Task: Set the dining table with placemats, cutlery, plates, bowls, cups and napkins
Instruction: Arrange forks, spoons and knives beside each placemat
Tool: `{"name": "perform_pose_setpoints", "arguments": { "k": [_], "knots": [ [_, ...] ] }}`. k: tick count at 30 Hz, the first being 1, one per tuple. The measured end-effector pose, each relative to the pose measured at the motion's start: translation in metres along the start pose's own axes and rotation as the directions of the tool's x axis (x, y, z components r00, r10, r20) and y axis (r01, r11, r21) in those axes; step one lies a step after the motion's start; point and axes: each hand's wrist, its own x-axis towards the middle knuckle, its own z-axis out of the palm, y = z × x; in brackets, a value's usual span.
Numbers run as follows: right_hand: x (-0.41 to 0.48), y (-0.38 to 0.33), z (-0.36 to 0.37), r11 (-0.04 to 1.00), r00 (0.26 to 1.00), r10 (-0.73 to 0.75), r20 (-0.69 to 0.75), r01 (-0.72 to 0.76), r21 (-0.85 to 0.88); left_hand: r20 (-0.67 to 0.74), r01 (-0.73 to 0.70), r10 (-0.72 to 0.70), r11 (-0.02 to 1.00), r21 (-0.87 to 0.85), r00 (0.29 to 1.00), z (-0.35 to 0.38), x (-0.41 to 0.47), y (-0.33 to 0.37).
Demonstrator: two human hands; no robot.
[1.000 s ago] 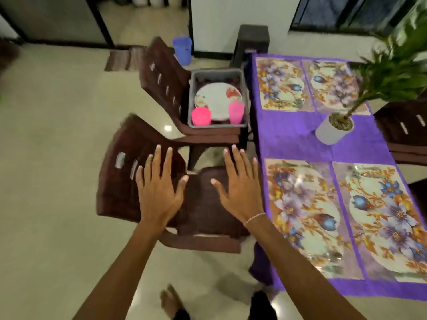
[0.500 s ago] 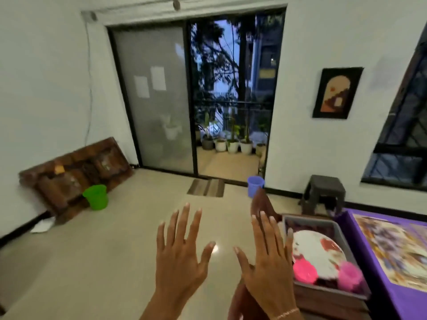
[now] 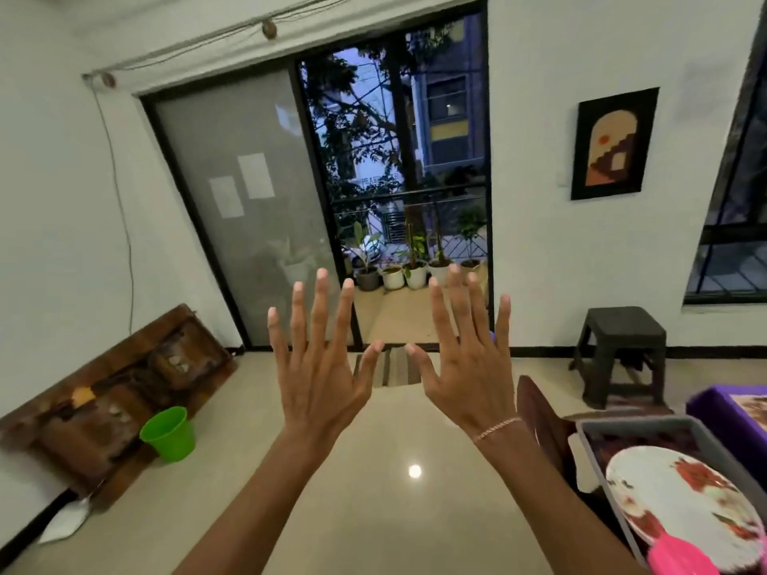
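My left hand [image 3: 319, 367] and my right hand [image 3: 467, 363] are raised side by side in mid-air, backs toward me, fingers spread, holding nothing. At the bottom right a grey tub [image 3: 602, 431] rests on a brown chair [image 3: 535, 412]; it holds a white plate with a red floral print [image 3: 680, 504] and a pink cup [image 3: 680, 558]. A corner of the table under a purple cloth [image 3: 718, 417] shows at the right edge, with a sliver of a floral placemat [image 3: 753, 404]. Both hands are well left of and above the tub.
A dark stool [image 3: 620, 338] stands by the right wall. A green bucket [image 3: 168, 433] sits by a wooden panel [image 3: 103, 392] leaning on the left wall. A sliding glass door [image 3: 398, 193] opens onto a balcony with potted plants. Tiled floor lies ahead.
The view has swung up from the table and chairs to the room and door. Both hands rose higher and stay open; the tub slid to the bottom right corner.
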Motion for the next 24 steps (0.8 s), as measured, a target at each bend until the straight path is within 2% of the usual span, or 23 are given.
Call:
{"name": "perform_pose_setpoints", "arguments": {
  "k": [8, 15, 19, 24],
  "knots": [
    [0.097, 0.023, 0.098, 0.986, 0.999, 0.014, -0.041, -0.02, -0.168, -0.108, -0.058, 0.044, 0.991, -0.124, 0.993, 0.132, 0.097, -0.026],
    [0.193, 0.059, 0.188, 0.957, 0.996, 0.072, -0.045, -0.082, -0.279, -0.162, -0.058, 0.016, 0.965, -0.256, 0.987, 0.259, 0.215, -0.05],
    [0.21, 0.103, 0.252, 0.924, 0.985, 0.173, -0.003, -0.164, -0.346, -0.095, -0.11, 0.083, 0.936, -0.334, 0.992, 0.34, 0.263, -0.029],
    [0.165, 0.185, 0.326, 0.878, 0.931, 0.361, 0.051, -0.321, -0.355, 0.026, -0.208, 0.254, 0.841, -0.5, 0.967, 0.451, 0.265, 0.048]
  ]
}}
